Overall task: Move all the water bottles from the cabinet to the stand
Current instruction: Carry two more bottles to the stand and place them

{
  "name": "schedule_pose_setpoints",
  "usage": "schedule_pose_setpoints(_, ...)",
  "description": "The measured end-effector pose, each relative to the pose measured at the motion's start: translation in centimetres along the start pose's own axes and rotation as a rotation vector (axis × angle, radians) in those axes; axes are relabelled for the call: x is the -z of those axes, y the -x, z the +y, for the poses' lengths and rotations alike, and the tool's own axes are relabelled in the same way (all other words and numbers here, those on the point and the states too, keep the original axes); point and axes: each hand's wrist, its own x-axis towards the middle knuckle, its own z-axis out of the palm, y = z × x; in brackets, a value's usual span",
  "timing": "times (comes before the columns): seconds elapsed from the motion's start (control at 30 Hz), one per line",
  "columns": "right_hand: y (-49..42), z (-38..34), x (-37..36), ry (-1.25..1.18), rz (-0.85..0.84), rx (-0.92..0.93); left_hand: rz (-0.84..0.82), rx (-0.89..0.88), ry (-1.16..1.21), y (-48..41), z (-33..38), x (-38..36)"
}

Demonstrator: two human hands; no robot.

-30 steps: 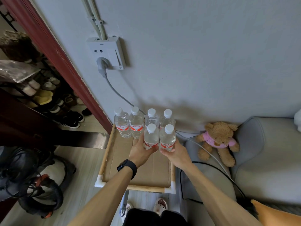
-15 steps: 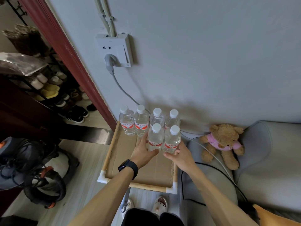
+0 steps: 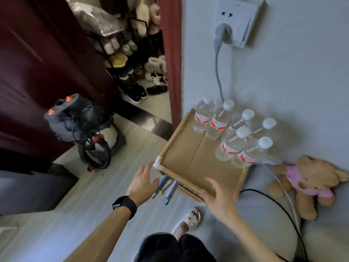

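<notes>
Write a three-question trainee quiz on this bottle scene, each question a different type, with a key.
1. Count: how many water bottles stand on the stand?
2. True or false: the right hand is gripping a bottle.
3. Multiple choice: what sits on the grey cushion to the right of the stand? A) a teddy bear B) a shoe C) a vacuum cleaner

Key
1. Six: four in the row by the wall, two in front of them.
2. False. Both the right hand and the left hand are open and empty, near the stand's front edge.
3. A, the teddy bear in a pink top.
</notes>
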Motion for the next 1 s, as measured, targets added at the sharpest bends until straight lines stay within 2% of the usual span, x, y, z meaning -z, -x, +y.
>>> schedule_pose_setpoints(0.13, 0.0, -8.4, -5.1, 0.14, -0.226, 0.272, 0.151, 0.199, -0.018, 6.3, -9.5, 4.0)
schedule_pose_setpoints(0.27, 1.8, -17.9, -12.4, 0.308, -0.368, 0.651, 0.298, 0.409, 0.003, 15.7, -18.7, 6.3)
schedule_pose_setpoints(0.4, 7.4, -26.8, -20.9, 0.439, -0.483, 0.929, 0.452, 0.602, -0.013, 27.0, -27.0, 7.6)
schedule_pose_setpoints(0.6, 21.9, -38.6, -35.9, 0.532, -0.659, 1.386, 0.635, 0.909, -0.004, 46.4, -38.5, 9.5)
schedule_pose_setpoints(0.73, 34.1, -46.2, -44.5, 0.564, -0.755, 1.684, 0.803, 1.111, -0.054, 60.1, -43.2, 12.5)
schedule_pose_setpoints(1.0, 56.3, -55.8, -55.3, 0.356, -0.881, 2.012, 1.038, 1.448, -0.143, 82.7, -48.0, 16.2)
